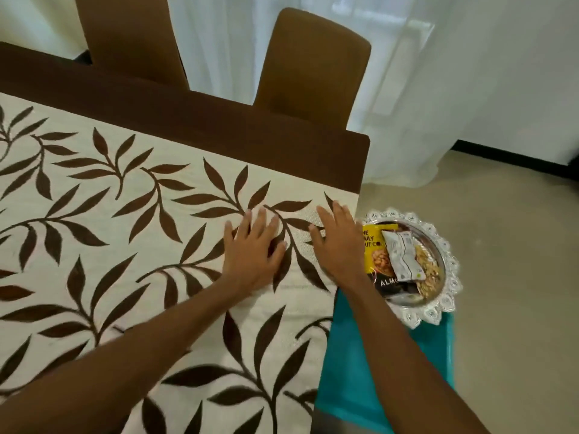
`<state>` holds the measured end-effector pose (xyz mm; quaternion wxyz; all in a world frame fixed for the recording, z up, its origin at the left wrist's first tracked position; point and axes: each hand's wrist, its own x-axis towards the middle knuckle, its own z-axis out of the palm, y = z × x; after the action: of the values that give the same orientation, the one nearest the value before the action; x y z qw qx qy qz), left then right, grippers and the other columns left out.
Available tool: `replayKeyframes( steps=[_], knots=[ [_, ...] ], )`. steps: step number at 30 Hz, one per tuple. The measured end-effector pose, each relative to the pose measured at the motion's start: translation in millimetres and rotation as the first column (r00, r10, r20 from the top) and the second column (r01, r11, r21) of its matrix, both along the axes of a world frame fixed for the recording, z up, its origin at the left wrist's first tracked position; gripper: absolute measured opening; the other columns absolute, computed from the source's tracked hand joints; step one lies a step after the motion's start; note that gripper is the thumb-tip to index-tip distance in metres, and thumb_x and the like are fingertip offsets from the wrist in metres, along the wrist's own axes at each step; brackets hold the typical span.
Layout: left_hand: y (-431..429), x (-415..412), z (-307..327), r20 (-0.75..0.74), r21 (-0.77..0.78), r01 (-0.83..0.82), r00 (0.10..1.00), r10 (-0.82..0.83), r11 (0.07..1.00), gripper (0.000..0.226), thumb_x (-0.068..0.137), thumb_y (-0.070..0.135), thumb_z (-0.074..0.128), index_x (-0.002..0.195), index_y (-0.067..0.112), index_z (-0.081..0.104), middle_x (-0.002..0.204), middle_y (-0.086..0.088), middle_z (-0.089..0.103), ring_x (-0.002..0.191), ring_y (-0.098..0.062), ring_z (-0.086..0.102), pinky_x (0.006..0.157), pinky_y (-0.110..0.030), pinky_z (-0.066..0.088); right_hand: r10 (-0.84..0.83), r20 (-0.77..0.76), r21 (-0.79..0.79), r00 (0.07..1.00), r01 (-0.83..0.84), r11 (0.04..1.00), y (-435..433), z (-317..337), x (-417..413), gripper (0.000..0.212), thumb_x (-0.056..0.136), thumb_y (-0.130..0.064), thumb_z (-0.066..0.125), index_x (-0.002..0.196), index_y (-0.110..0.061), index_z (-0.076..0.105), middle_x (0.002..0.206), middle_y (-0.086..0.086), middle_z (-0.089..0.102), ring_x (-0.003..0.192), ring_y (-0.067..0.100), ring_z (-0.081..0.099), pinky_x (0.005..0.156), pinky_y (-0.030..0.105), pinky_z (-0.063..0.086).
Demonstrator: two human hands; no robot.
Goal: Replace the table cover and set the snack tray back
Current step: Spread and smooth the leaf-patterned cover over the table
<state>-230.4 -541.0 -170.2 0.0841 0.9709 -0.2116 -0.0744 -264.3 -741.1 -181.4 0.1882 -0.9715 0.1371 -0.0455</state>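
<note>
A cream table cover (pixel 125 239) with brown leaf prints lies spread over the dark wooden table (pixel 219 111). My left hand (pixel 253 245) rests flat on the cover with fingers spread. Close beside it, my right hand (pixel 338 242) lies flat near the cover's right edge, holding nothing. The silver snack tray (pixel 445 277) with a scalloped rim sits off the table to the right, on a teal surface (pixel 354 371). It holds a yellow nut packet (pixel 374 245) and a small white packet (pixel 401 255).
Two brown chairs (pixel 313 67) stand behind the table's far edge. White curtains (pixel 423 89) hang at the back right. Beige floor (pixel 517 277) stretches to the right of the tray. A bare strip of dark wood shows along the table's far side.
</note>
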Motion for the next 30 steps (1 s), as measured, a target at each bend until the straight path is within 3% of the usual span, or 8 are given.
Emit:
replayKeyframes(
  steps=[3, 7, 11, 15, 18, 22, 28, 30],
  knots=[
    [3, -70, -1, -0.016, 0.014, 0.088, 0.996, -0.088, 0.996, 0.068, 0.099, 0.063, 0.014, 0.159, 0.031, 0.011, 0.169, -0.002, 0.005, 0.155, -0.028, -0.003, 0.121, -0.061, 0.0, -0.099, 0.034, 0.104, 0.994, 0.095, 0.99, 11, 6, -31, 0.058, 0.1, -0.047, 0.048, 0.151, -0.018, 0.045, 0.162, 0.017, 0.033, 0.151, 0.036, 0.026, 0.123, 0.051, 0.025],
    [14, -160, -3, -0.026, 0.0, 0.204, 0.979, -0.204, 0.979, 0.067, 0.1, 0.064, 0.015, 0.159, 0.032, 0.016, 0.168, -0.004, 0.009, 0.155, -0.029, 0.0, 0.119, -0.064, 0.004, -0.044, 0.056, 0.209, 0.997, 0.031, 0.978, 52, 16, -90, 0.057, 0.099, -0.048, 0.05, 0.148, -0.02, 0.048, 0.161, 0.012, 0.035, 0.15, 0.03, 0.028, 0.121, 0.048, 0.027],
    [49, -262, -11, -0.011, -0.055, 0.36, 0.932, -0.361, 0.931, 0.064, 0.101, 0.058, 0.026, 0.157, 0.026, 0.027, 0.167, -0.005, 0.019, 0.154, -0.03, 0.011, 0.118, -0.065, 0.015, 0.021, -0.082, 0.102, 0.996, -0.012, 0.995, 83, 8, -139, 0.065, 0.096, -0.058, 0.037, 0.15, -0.024, 0.046, 0.164, 0.014, 0.031, 0.152, 0.033, 0.024, 0.119, 0.057, 0.029],
    [95, -322, -6, 0.04, -0.192, 0.532, 0.844, -0.535, 0.825, 0.05, 0.103, 0.052, 0.036, 0.145, 0.027, 0.047, 0.16, -0.001, 0.037, 0.151, -0.021, 0.026, 0.12, -0.058, 0.023, 0.012, -0.154, 0.097, 0.988, 0.003, 0.995, 98, 14, -177, 0.061, 0.101, -0.05, 0.049, 0.155, -0.024, 0.039, 0.168, 0.014, 0.021, 0.155, 0.034, 0.013, 0.121, 0.059, 0.023],
    [112, -315, 2, 0.128, -0.338, 0.477, 0.877, -0.463, 0.811, 0.04, 0.102, 0.044, 0.046, 0.135, 0.026, 0.058, 0.147, 0.001, 0.053, 0.143, -0.017, 0.04, 0.118, -0.052, 0.031, 0.07, -0.146, 0.118, 0.987, -0.053, 0.992, 116, 15, -199, 0.063, 0.102, -0.052, 0.048, 0.157, -0.024, 0.035, 0.169, 0.013, 0.017, 0.156, 0.035, 0.011, 0.123, 0.056, 0.022],
    [119, -279, 2, 0.134, -0.44, 0.269, 0.963, -0.234, 0.856, 0.036, 0.103, 0.04, 0.05, 0.131, 0.022, 0.061, 0.14, 0.001, 0.058, 0.138, -0.014, 0.044, 0.112, -0.049, 0.037, 0.1, -0.158, 0.076, 0.982, -0.089, 0.993, 134, 1, -225, 0.068, 0.103, -0.061, 0.032, 0.162, -0.03, 0.017, 0.172, 0.007, 0.0, 0.158, 0.03, -0.004, 0.124, 0.054, 0.014],
    [108, -274, -4, -0.053, -0.092, 0.107, 0.992, -0.112, 0.99, 0.069, 0.099, 0.059, 0.015, 0.16, 0.025, 0.017, 0.168, -0.001, 0.009, 0.155, -0.021, -0.003, 0.125, -0.052, 0.004, 0.112, -0.15, 0.066, 0.982, -0.103, 0.993, 136, 2, -233, 0.066, 0.105, -0.058, 0.027, 0.163, -0.03, 0.012, 0.172, 0.008, -0.002, 0.158, 0.027, -0.007, 0.124, 0.057, 0.011],
    [97, -285, -6, -0.016, -0.08, 0.082, 0.996, -0.083, 0.993, 0.069, 0.099, 0.058, 0.012, 0.159, 0.026, 0.017, 0.168, -0.001, 0.008, 0.155, -0.02, -0.005, 0.124, -0.054, 0.002, 0.134, -0.157, 0.074, 0.978, -0.123, 0.99, 128, 5, -238, 0.067, 0.105, -0.057, 0.03, 0.163, -0.028, 0.012, 0.171, 0.009, -0.002, 0.158, 0.028, -0.007, 0.124, 0.058, 0.012]
  ],
)
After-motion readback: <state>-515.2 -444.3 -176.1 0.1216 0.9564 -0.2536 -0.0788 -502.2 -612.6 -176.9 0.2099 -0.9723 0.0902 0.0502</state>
